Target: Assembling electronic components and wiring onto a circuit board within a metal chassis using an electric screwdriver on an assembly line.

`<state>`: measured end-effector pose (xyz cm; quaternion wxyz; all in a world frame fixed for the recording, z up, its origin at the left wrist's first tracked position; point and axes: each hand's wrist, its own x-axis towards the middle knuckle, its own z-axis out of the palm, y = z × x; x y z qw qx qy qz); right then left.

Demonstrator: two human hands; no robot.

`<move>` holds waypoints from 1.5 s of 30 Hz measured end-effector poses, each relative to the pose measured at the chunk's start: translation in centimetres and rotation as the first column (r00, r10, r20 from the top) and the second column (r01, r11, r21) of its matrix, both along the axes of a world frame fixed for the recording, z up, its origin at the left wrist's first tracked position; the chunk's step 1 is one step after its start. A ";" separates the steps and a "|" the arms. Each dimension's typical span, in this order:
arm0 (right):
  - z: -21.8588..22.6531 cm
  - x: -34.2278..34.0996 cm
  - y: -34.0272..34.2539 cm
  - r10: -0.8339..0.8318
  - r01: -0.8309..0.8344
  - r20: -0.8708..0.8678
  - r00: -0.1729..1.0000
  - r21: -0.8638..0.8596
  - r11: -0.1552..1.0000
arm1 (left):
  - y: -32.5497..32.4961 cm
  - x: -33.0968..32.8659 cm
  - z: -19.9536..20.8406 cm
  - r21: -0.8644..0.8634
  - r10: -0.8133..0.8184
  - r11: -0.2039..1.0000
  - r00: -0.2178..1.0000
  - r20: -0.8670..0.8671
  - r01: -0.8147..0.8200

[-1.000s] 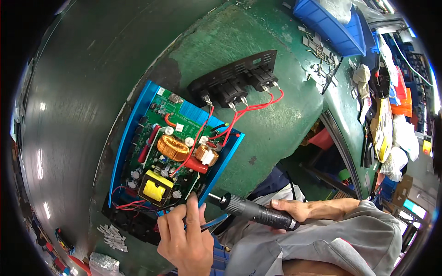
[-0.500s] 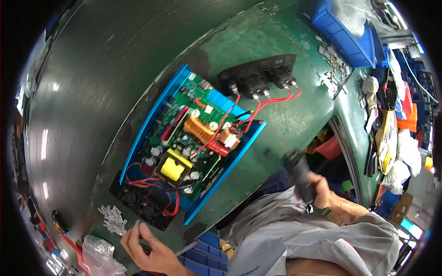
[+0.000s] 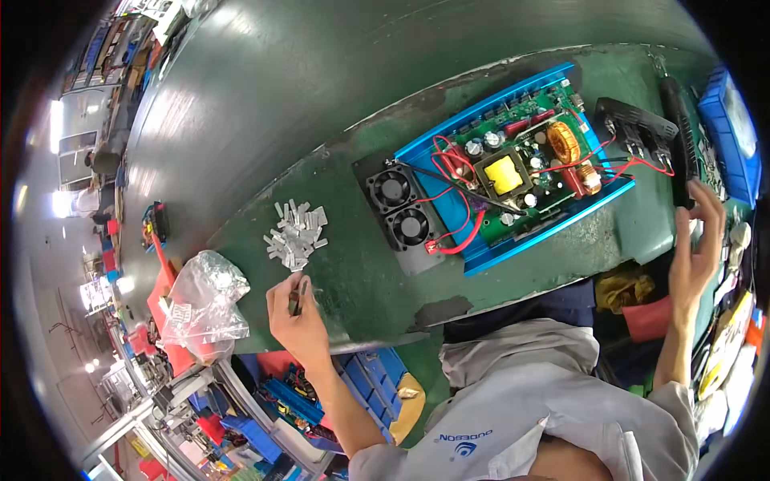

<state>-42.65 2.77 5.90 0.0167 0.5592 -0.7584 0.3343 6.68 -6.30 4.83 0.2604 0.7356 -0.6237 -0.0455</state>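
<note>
My left hand [image 3: 298, 325] is closed in a pinch at the near edge of a pile of small pale grey strips [image 3: 295, 234]. Something small and dark shows between its fingers, too little to name. To the right, my right hand [image 3: 696, 252] has its fingers apart beside the lower end of a long black handheld tool [image 3: 678, 132], which lies on the bench. Between my hands sits a blue metal housing [image 3: 521, 250] with a green circuit board [image 3: 539, 148] inside. A black panel with two fans [image 3: 411, 228] is wired at its left end.
A black socket panel [image 3: 634, 124] hangs on red wires off the housing's right end. Blue bins [image 3: 734, 136] stand at far right. A clear plastic bag [image 3: 208, 297] lies at the bench's left edge, and a blue crate [image 3: 369, 385] sits below the front edge.
The view has swung left, so the housing appears further right. My right hand has set the black tool down at the right and loosened its fingers. My left hand has come to the strips.
</note>
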 end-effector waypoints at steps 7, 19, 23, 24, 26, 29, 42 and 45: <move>-0.2 4.4 0.1 0.135 -0.128 0.098 0.986 -0.072 0.989 | -5.1 -0.5 -2.3 -0.058 -0.343 0.937 0.938 0.048 0.345; 0.2 15.3 -0.7 0.619 -0.596 0.637 0.460 -0.295 0.747 | 3.0 -10.5 1.3 -0.070 -0.486 0.820 0.627 -0.609 0.568; -0.8 16.3 -1.8 0.689 -0.607 0.665 0.288 -0.429 0.668 | 4.8 -13.8 1.8 -0.086 -0.372 0.832 0.436 -0.820 0.548; -0.3 15.9 -1.8 0.647 -0.614 0.717 0.260 -0.394 0.684 | 4.9 -14.0 1.7 -0.057 -0.290 0.847 0.370 -0.883 0.528; -0.1 15.6 -1.7 0.601 -0.623 0.766 0.229 -0.359 0.695 | 5.2 -14.6 1.3 -0.040 -0.246 0.859 0.342 -0.907 0.511; -0.1 14.9 -1.5 0.628 -0.571 0.725 0.283 -0.399 0.718 | 5.0 -15.7 1.6 -0.006 -0.224 0.825 0.317 -0.921 0.565; -1.7 12.6 -0.7 0.249 -0.384 0.912 0.326 -0.113 0.916 | 2.0 -16.5 2.9 0.022 -0.254 0.820 0.397 -0.882 0.572; -1.9 12.4 -1.0 0.305 -0.387 0.856 0.417 -0.136 0.912 | 2.0 -17.6 3.2 0.023 -0.193 0.833 0.329 -0.925 0.553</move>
